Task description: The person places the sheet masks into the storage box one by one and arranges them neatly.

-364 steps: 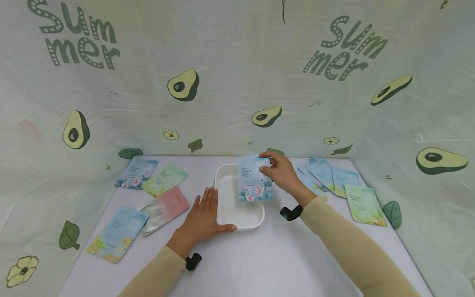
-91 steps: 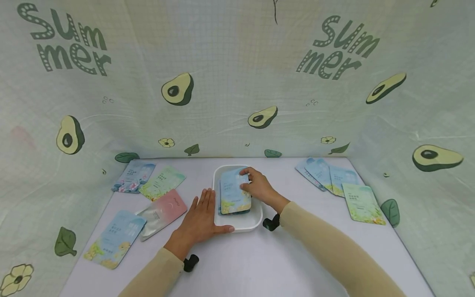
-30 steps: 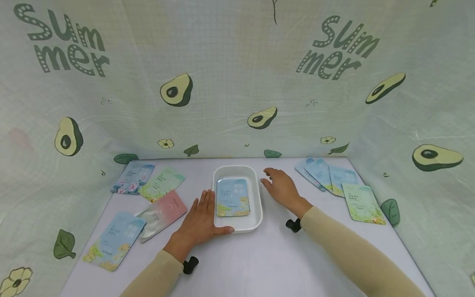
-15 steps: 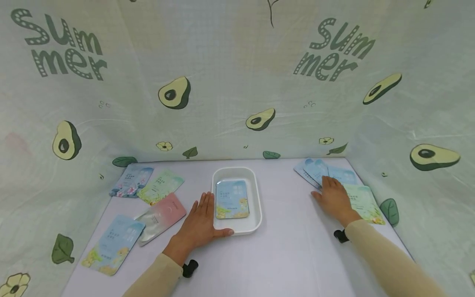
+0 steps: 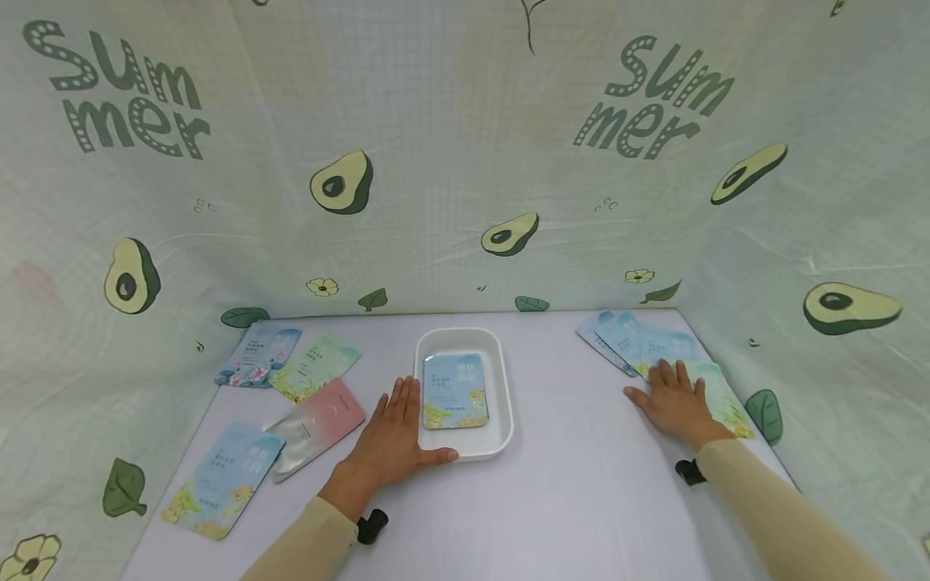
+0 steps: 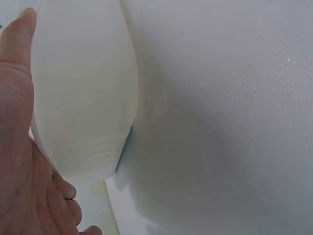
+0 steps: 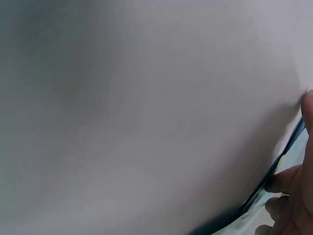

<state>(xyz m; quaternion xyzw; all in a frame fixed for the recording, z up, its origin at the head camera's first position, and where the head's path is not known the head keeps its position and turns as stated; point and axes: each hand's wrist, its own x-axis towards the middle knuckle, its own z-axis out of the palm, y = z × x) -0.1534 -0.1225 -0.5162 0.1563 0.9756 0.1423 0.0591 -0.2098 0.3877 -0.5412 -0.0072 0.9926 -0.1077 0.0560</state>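
Observation:
In the head view, my left hand [image 5: 388,444] lies along the left side of a white plastic tray [image 5: 501,428], fingers straight, thumb along its near edge. The left wrist view shows that hand against the tray's outer wall [image 6: 88,88]. A blue sheet mask packet [image 5: 454,391] lies flat in the tray, with a dark edge under it. Off to the right, my right hand [image 5: 676,403] rests with spread fingers over a green sheet mask packet [image 5: 730,407] and the lower end of a blue sheet mask packet [image 5: 664,343]. Its palm hides part of the green one.
Beyond the right hand, more blue packets [image 5: 617,335] overlap in a fan. Left of the tray lie a dark blue floral packet [image 5: 260,353], a green packet [image 5: 316,365], a pink and silver packet [image 5: 323,424] and a light blue packet [image 5: 225,480]. A patterned cloth [image 5: 421,242] hangs behind.
A floral packet, then a yellow-flowered one, went into the tray from my right hand. That hand let go, swung right to the packets and shifted slightly nearer. My left hand stayed by the tray.

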